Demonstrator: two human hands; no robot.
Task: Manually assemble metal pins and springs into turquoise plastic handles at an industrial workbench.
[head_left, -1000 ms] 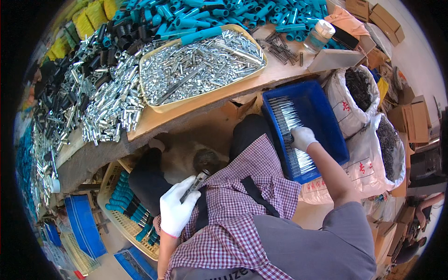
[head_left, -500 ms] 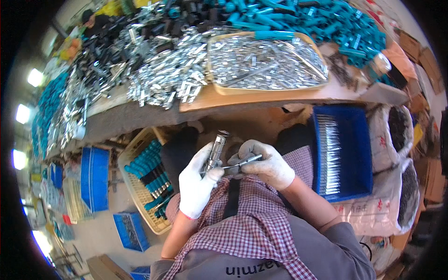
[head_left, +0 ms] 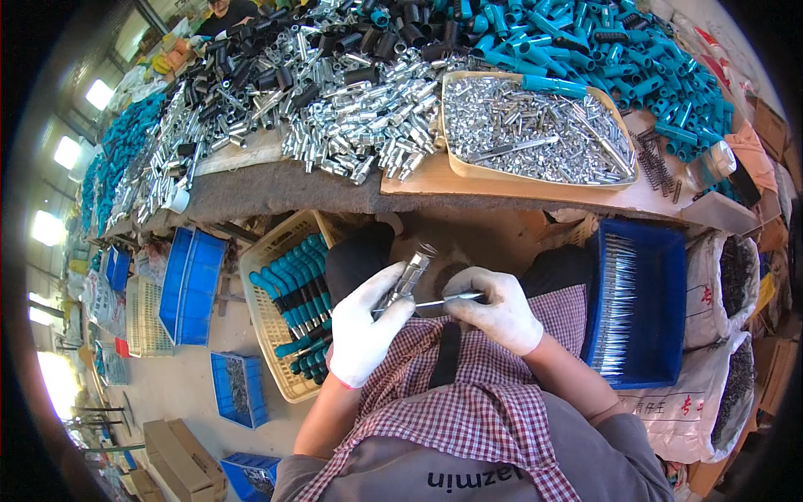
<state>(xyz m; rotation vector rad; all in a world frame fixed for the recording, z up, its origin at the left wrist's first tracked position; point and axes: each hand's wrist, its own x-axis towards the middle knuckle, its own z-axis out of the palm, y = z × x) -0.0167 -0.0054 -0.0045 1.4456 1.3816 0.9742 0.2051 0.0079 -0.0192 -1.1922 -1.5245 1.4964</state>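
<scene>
My left hand, in a white glove, is closed around a shiny metal cylinder, tilted with its upper end away from me. A small coil spring shows at that end. Between the gloved fingers of my right hand is a slim metal rod. Its thin end points left and reaches the fingers of my left hand, near the cylinder's lower part. Whether the rod enters the cylinder is hidden. Both hands are above my lap, over a checked apron.
Ahead stands a workbench with heaped metal parts, teal handles and a cream tray of small metal pieces. A cream basket of teal-and-black tools is left; a blue bin of metal rods is right.
The whole view has shifted, so the bench and bins appear farther right. My right fingers now cover more of the rod's thicker part. Both hands keep hold of their pieces.
</scene>
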